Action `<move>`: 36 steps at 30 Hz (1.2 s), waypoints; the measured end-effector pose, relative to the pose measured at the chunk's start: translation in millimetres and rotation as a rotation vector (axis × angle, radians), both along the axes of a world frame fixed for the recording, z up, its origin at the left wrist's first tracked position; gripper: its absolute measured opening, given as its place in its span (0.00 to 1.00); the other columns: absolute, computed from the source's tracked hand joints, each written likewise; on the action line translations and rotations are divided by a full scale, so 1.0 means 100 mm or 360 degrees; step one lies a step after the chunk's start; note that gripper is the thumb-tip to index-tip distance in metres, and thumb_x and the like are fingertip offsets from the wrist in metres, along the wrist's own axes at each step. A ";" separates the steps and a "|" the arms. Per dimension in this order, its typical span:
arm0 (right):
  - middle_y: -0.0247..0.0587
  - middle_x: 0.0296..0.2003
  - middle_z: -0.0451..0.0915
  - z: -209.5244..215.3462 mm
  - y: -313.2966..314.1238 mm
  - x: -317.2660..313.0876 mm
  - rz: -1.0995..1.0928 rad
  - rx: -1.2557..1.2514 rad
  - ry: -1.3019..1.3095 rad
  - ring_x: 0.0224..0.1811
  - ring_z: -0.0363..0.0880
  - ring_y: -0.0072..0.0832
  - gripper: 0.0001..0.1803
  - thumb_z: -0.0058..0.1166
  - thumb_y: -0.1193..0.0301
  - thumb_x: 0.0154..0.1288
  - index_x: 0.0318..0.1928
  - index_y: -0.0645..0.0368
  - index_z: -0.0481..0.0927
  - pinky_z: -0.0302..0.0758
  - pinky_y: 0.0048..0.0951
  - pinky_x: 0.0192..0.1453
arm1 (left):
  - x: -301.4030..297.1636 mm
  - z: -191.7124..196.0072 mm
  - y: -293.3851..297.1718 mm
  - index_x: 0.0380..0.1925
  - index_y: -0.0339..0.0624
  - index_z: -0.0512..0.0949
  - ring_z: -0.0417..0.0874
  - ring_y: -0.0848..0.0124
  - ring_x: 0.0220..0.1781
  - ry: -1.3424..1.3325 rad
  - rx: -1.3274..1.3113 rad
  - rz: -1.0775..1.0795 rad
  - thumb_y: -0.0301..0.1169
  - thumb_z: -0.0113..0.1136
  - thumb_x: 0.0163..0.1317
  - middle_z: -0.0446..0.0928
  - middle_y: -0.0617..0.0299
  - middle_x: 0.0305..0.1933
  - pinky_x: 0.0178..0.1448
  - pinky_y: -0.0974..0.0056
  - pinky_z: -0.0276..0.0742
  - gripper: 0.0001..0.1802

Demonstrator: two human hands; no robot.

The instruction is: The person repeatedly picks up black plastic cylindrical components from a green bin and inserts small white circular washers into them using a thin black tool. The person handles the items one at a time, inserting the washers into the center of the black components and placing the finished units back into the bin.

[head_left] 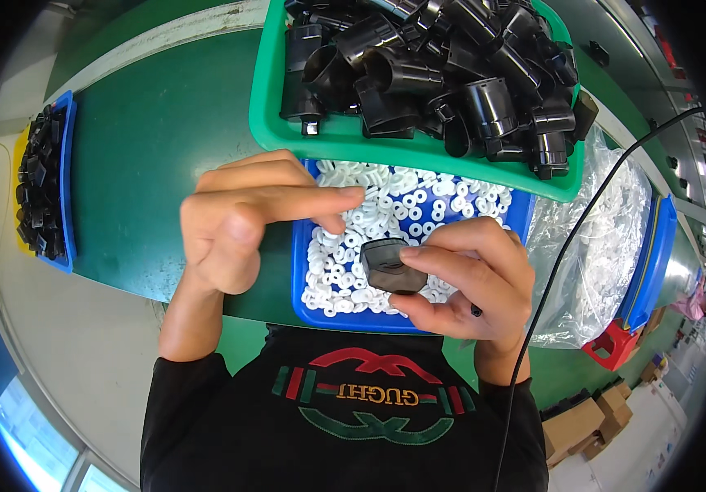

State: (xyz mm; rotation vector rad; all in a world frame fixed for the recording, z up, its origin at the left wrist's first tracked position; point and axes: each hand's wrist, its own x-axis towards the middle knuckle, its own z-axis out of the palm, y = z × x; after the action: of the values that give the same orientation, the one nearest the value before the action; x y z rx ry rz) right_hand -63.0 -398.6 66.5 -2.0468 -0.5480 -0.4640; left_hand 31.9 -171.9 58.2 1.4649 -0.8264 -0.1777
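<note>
On the green surface [140, 164], a blue tray [353, 321] of white rings [369, 215] is set by a green crate [320, 146]. Above the rings, a dark fitting [394, 275] is pinched by the right fingers [443, 266]; the left fingers [312, 202] are part-curled, any hold unclear. The fitting is best kept steady.

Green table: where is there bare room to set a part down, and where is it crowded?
The widest bare patch of the green table is on the left, between the far-left blue box, the green bin and the left hand. Crowded: the bin, heaped with black parts, and the blue tray of white rings, over which the right hand holds a dark piece.
</note>
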 end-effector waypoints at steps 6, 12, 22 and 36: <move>0.36 0.34 0.78 0.02 0.01 -0.04 0.0022 0.0016 0.0031 0.22 0.78 0.25 0.23 0.75 0.72 0.39 0.41 0.60 0.85 0.72 0.23 0.22 | 0.02 0.05 -0.13 0.50 0.27 0.80 0.80 0.57 0.36 -0.0379 0.0481 -0.0379 0.42 0.67 0.51 0.82 0.51 0.38 0.42 0.58 0.75 0.32; 0.41 0.33 0.81 0.09 0.06 -0.08 0.0135 0.0278 0.0199 0.24 0.75 0.25 0.13 0.65 0.65 0.58 0.40 0.60 0.86 0.70 0.21 0.25 | -0.22 -0.17 -0.26 0.39 0.37 0.80 0.79 0.57 0.39 -0.0290 0.0375 -0.0520 0.30 0.72 0.46 0.80 0.55 0.37 0.45 0.57 0.77 0.18; 0.33 0.15 0.73 0.55 0.08 -0.03 0.0593 0.1663 0.0127 0.13 0.65 0.20 0.15 0.58 0.82 0.56 0.18 0.52 0.70 0.57 0.21 0.16 | -0.21 -0.06 -0.24 0.30 0.39 0.81 0.79 0.61 0.28 0.0045 0.0381 -0.0494 0.24 0.71 0.44 0.80 0.60 0.28 0.32 0.62 0.72 0.12; 0.35 0.20 0.74 0.37 0.37 0.14 0.0667 0.1249 0.0273 0.17 0.64 0.23 0.15 0.54 0.92 0.39 0.23 0.58 0.70 0.54 0.23 0.17 | -0.23 -0.06 -0.23 0.33 0.38 0.76 0.77 0.53 0.30 0.0065 0.0340 -0.0457 0.26 0.72 0.43 0.75 0.56 0.28 0.34 0.56 0.73 0.17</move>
State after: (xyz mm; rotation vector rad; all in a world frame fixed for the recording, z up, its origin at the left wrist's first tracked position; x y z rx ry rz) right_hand -49.4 -361.6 103.3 -1.1687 -0.5574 -0.1954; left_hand 8.8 -194.5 52.0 1.5299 -1.0060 -0.5239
